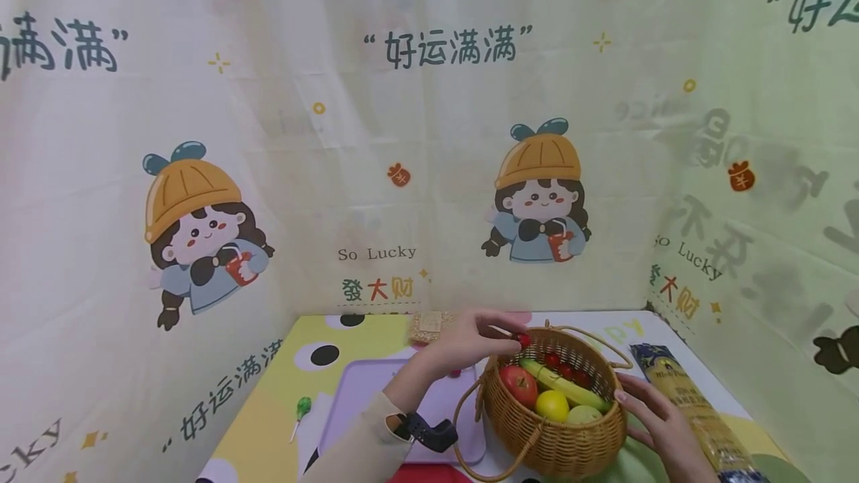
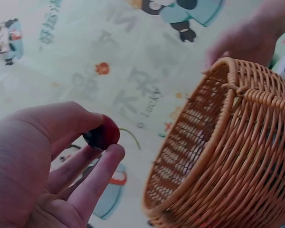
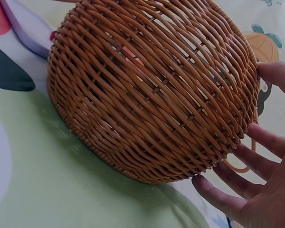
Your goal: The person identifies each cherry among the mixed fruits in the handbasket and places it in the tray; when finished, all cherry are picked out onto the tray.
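Observation:
My left hand [image 1: 470,341] pinches a dark red cherry [image 2: 103,134] between thumb and fingertips, its thin stem sticking out. That hand is over the far-left rim of a brown wicker basket [image 1: 557,446]. Inside the basket lie a red apple [image 1: 518,384], a banana [image 1: 565,387], a yellow lemon-like fruit [image 1: 552,406], a pale green round fruit [image 1: 584,414] and some cherries [image 1: 552,360]. My right hand [image 1: 661,423] rests against the basket's right side, thumb near the rim. Its fingers [image 3: 256,161] are spread along the outer wicker wall.
A light purple tray [image 1: 376,401] stands left of the basket, a small red cherry [image 1: 455,373] on it. Further left lies a green-wrapped lollipop [image 1: 303,406]. A long pasta bag [image 1: 691,408] is on the right, and a bag of grains [image 1: 424,326] at the back.

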`<state>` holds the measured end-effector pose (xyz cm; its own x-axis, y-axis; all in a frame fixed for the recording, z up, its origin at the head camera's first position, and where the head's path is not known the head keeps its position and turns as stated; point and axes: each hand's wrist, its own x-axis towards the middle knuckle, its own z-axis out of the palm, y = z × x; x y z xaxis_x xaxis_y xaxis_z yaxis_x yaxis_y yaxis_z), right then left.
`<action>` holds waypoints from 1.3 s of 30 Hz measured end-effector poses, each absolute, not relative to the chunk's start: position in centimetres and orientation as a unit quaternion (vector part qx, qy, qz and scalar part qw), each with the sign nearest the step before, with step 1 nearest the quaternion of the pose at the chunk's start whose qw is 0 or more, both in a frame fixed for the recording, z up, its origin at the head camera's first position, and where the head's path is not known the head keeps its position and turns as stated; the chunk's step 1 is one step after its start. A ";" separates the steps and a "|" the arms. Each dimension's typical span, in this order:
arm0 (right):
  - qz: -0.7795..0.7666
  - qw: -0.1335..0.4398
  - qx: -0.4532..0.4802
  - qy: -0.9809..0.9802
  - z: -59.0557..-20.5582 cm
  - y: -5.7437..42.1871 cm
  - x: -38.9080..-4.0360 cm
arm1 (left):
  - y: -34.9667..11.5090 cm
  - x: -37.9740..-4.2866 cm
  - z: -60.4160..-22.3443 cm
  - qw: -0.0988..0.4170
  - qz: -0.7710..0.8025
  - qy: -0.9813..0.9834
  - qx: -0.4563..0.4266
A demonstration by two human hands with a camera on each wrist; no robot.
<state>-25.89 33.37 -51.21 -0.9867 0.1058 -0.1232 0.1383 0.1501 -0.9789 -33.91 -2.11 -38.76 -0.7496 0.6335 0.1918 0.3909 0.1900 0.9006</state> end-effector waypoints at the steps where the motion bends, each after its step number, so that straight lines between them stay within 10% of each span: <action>1: -0.647 0.011 0.082 0.758 -51.2 33.4 -25.9 | -2.7 -33.9 -38.7 0.106 0.546 0.764 0.328; 39: -0.650 0.007 0.083 0.756 -51.3 33.3 -25.9 | -21.8 -35.0 -50.4 -0.091 0.579 0.809 0.037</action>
<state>-25.88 33.27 -51.35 -0.9860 0.1167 -0.1190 0.1352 0.1420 -0.9806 -35.00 -21.79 -50.36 -0.9808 -0.0463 0.1897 0.1647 0.3257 0.9310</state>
